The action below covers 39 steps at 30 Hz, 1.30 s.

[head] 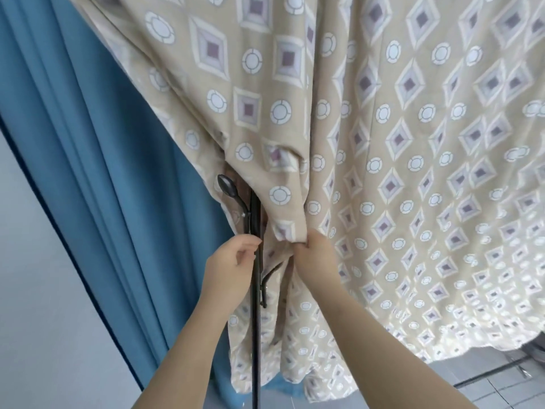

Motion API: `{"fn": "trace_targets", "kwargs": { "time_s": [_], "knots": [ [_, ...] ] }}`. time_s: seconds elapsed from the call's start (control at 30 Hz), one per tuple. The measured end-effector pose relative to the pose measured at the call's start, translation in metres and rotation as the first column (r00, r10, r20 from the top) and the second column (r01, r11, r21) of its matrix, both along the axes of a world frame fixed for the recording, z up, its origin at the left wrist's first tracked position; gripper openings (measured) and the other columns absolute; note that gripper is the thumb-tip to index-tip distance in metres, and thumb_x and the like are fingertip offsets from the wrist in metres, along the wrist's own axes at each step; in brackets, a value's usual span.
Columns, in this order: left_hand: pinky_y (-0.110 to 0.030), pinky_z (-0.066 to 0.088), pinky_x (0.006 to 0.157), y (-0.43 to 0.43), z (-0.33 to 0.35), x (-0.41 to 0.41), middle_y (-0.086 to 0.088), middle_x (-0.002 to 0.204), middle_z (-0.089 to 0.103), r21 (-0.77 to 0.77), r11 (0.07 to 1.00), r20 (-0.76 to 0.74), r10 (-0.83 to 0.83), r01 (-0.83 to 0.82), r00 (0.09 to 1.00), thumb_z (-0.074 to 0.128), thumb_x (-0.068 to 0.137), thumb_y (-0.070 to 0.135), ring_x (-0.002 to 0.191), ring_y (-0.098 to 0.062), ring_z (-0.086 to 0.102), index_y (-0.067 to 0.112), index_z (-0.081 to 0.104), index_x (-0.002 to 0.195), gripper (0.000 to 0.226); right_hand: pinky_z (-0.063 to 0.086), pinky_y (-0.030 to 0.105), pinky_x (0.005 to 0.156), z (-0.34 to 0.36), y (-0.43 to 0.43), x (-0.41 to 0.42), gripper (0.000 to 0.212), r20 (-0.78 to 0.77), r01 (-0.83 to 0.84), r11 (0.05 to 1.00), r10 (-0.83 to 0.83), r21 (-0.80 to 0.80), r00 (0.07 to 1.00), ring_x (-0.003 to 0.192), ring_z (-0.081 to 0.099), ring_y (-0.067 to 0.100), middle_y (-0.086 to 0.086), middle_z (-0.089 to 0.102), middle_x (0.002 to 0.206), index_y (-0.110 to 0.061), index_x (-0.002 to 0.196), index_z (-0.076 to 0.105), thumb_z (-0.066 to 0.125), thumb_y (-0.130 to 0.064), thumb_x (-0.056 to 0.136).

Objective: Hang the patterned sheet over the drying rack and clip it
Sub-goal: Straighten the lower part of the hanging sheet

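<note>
Gripping a patterned sheet [383,143] fold just right of the rack pole [255,335] is the right hand [317,256], the left hand [230,270] touching that pole with curled fingers.

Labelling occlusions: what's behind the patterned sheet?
A blue curtain shows left of the patterned sheet. A black pole with hooks runs up and vanishes behind the bunched fabric. Its top and any rail are covered.

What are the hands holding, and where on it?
The right hand grips a bunched fold of the patterned sheet beside the rack pole. The left hand touches that pole; a grip cannot be told.
</note>
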State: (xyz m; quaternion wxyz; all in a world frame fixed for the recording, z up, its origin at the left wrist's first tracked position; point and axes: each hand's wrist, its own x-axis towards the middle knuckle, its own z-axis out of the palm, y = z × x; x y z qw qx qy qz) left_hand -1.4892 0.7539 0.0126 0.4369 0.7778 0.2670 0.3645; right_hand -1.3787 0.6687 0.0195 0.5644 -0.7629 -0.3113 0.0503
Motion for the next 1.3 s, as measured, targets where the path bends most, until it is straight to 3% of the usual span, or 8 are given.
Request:
{"fn": "trace_targets", "kwargs": {
  "time_s": [0.23,0.53,0.7,0.8,0.9,1.03,1.17,1.3],
  "knots": [
    [0.0,0.039,0.068,-0.007,0.007,0.002,0.019,0.092,0.065,0.011,0.999,0.003,-0.03,0.03,1.0,0.054,0.092,0.013,0.083,0.004,0.06,0.038,0.06,0.089,0.026,0.039,0.031,0.065,0.009,-0.036,0.056,0.028,-0.154,0.389,0.899,-0.363,0.2,0.919,0.072,0.05,0.023,0.0,0.053,0.066,-0.02,0.071,0.049,0.039,0.007,0.073],
    [-0.018,0.048,0.086,-0.034,0.016,0.008,0.01,0.105,0.07,-0.246,0.908,0.13,-0.315,0.338,0.94,0.06,0.088,0.035,0.099,-0.002,0.064,0.026,0.062,0.109,0.023,0.041,0.022,0.07,-0.013,-0.061,0.01,0.004,-0.15,-0.508,0.855,0.492,-0.107,0.858,0.07,0.051,0.008,-0.005,0.056,0.069,-0.013,0.08,0.065,0.066,-0.013,0.084],
    [-0.027,0.054,0.087,-0.033,0.026,-0.012,0.003,0.109,0.071,-0.53,0.568,0.6,-0.273,0.629,0.752,0.025,0.062,0.078,0.104,-0.012,0.065,0.03,0.076,0.093,0.077,0.05,0.032,0.086,-0.012,-0.058,0.006,0.035,-0.241,-0.513,0.858,0.492,-0.029,0.836,0.085,0.057,0.011,-0.009,0.066,0.09,-0.041,0.09,0.067,0.064,-0.006,0.085],
    [-0.021,0.052,0.086,-0.032,0.013,-0.011,-0.001,0.115,0.069,-0.531,0.748,0.385,-0.207,0.399,0.899,0.045,0.09,0.054,0.109,-0.011,0.062,0.018,0.061,0.118,0.049,0.047,0.022,0.082,-0.018,-0.053,0.001,0.035,-0.213,-0.497,0.865,0.474,-0.068,0.854,0.074,0.053,0.0,-0.007,0.062,0.102,-0.039,0.101,0.064,0.06,-0.007,0.087],
    [-0.009,0.049,0.061,-0.028,-0.009,-0.008,0.008,0.08,0.073,-0.385,0.903,0.128,-0.149,0.188,0.981,0.063,0.088,0.016,0.079,-0.004,0.067,0.023,0.067,0.09,0.008,0.044,0.011,0.071,-0.025,-0.048,-0.004,0.032,-0.206,-0.454,0.889,0.435,-0.055,0.877,0.072,0.052,0.002,-0.008,0.062,0.1,-0.039,0.1,0.063,0.059,-0.01,0.087],
    [-0.014,0.047,0.056,-0.01,-0.015,-0.01,0.002,0.079,0.066,-0.458,0.886,0.168,0.168,-0.073,0.971,0.051,0.095,0.024,0.074,-0.013,0.062,0.017,0.063,0.083,0.018,0.048,0.02,0.077,-0.038,-0.038,0.011,0.02,-0.113,0.036,0.999,-0.036,-0.006,0.993,0.088,0.057,0.016,-0.01,0.058,0.089,-0.024,0.104,0.056,0.061,-0.017,0.086],
    [-0.019,0.047,0.079,-0.009,-0.016,-0.014,0.017,0.089,0.067,-0.316,0.947,0.281,0.039,0.053,0.959,0.059,0.086,0.037,0.085,0.0,0.063,0.033,0.056,0.096,0.011,0.036,0.045,0.105,-0.032,-0.027,0.03,0.082,-0.003,0.235,0.971,-0.235,-0.044,0.972,0.127,0.04,0.026,0.006,0.043,0.135,-0.015,0.142,0.029,0.07,-0.044,0.077],
    [-0.007,0.048,0.067,0.01,-0.021,-0.017,0.023,0.082,0.07,-0.175,0.965,-0.054,-0.207,0.195,0.977,0.083,0.05,0.051,0.085,0.005,0.064,0.032,0.061,0.097,0.056,0.036,0.05,0.104,-0.018,-0.009,0.046,0.089,0.035,0.158,0.96,-0.154,-0.232,0.987,0.132,0.036,0.028,0.006,0.035,0.146,-0.024,0.146,0.015,0.061,-0.056,0.078]
  ]
}}
